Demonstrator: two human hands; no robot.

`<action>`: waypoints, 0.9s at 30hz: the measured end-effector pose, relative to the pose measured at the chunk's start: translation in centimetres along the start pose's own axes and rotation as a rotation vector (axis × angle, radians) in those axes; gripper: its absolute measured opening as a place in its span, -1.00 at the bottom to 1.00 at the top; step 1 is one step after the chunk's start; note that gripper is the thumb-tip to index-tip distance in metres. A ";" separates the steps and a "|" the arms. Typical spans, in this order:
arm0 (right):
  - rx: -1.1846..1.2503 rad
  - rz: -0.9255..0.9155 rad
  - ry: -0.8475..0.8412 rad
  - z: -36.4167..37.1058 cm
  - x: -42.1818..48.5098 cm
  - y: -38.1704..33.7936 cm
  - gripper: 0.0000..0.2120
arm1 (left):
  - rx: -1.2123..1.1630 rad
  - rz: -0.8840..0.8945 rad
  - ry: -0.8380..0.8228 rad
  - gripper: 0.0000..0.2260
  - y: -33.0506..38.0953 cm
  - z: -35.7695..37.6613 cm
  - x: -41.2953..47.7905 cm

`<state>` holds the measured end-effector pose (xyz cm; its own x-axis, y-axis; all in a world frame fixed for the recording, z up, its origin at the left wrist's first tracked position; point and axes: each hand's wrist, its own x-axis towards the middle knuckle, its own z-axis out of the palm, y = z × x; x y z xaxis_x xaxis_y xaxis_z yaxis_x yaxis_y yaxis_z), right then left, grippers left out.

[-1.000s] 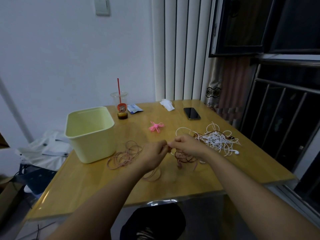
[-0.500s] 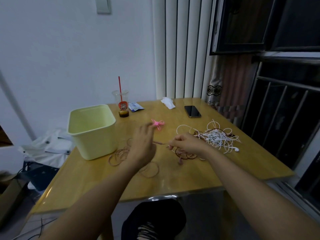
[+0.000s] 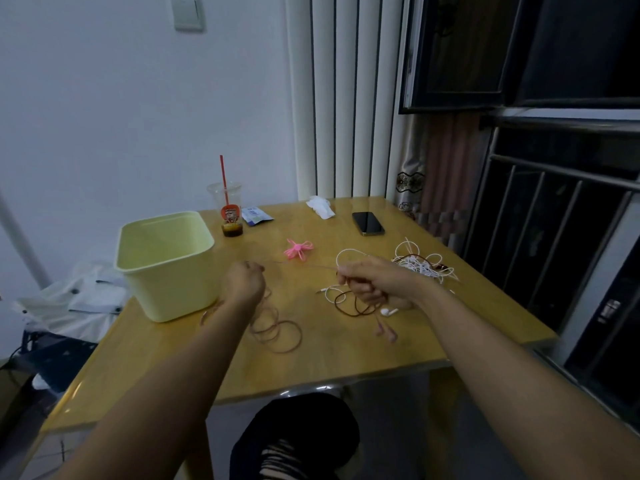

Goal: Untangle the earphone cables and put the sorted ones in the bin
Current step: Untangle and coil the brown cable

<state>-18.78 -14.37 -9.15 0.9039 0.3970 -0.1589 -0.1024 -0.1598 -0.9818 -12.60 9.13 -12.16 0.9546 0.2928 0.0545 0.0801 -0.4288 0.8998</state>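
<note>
**Pink cable pulled taut between 2 hands**

Both forearms reach out over the wooden surface (image 3: pixel 346 358). The left hand (image 3: pixel 244 282) is curled into a fist with its back to the camera. Its grip is closed on one end of a thin pink earphone cable (image 3: pixel 301 265). The right hand (image 3: pixel 367 282) pinches the same cable between thumb and bent fingers, so a short run of it is stretched nearly level above the surface between the 2 hands.

Under the left wrist and forearm lie pinkish coils (image 3: pixel 277 327), loose overlapping loops flat on the wood. Below the right hand, 2 pink earbuds (image 3: pixel 386 330) rest on the surface, with a white earbud (image 3: pixel 389 311) and a brown cable loop (image 3: pixel 356 308) just beside them. I cannot tell which strands join which.

A tangle of white earphone cables (image 3: pixel 422 265) sits just beyond the right wrist, with brown strands mixed in. The pale yellow bin (image 3: pixel 173 289) stands upright to the left of the left hand — no cable shows in the part of its interior that is visible.

Farther back are a pink bow-shaped bundle (image 3: pixel 298 249), a dark phone (image 3: pixel 368 223), a crumpled tissue (image 3: pixel 320 206), a blue-and-white packet (image 3: pixel 256 215) and a clear cup (image 3: pixel 227 209) with a red straw.
</note>
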 end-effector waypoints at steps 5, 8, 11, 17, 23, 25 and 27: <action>0.059 -0.043 0.050 -0.5 -1.0 -0.5 -0.80 | -0.029 -0.030 -0.012 -0.71 0.5 -0.2 0.0; -0.079 0.058 0.122 -0.2 -0.6 0.7 -0.79 | 0.138 -0.030 -0.175 -0.74 0.3 0.2 0.0; 0.112 0.016 0.265 0.0 0.3 0.8 -0.81 | 0.321 0.167 -0.063 -0.68 1.0 0.5 -1.8; 0.568 -0.163 0.224 1.4 1.8 -0.2 -0.89 | -0.037 0.353 -0.475 -0.72 3.3 2.4 -6.4; 0.597 -0.251 0.317 2.4 2.4 -0.6 -0.91 | -0.325 0.126 -0.792 -0.71 3.5 4.0 -8.0; 0.525 -0.250 0.390 1.9 2.5 -0.4 -0.93 | -0.344 0.103 -0.826 -0.74 3.4 3.6 -7.8; 0.454 -0.232 0.487 1.1 2.5 0.2 -0.94 | -0.321 0.090 -0.851 -0.73 2.9 2.8 -7.3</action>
<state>-17.04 -12.39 -9.89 0.9956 -0.0917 0.0200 0.0481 0.3153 -0.9478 -18.56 3.31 -11.16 0.8530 -0.5135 -0.0930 0.0333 -0.1242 0.9917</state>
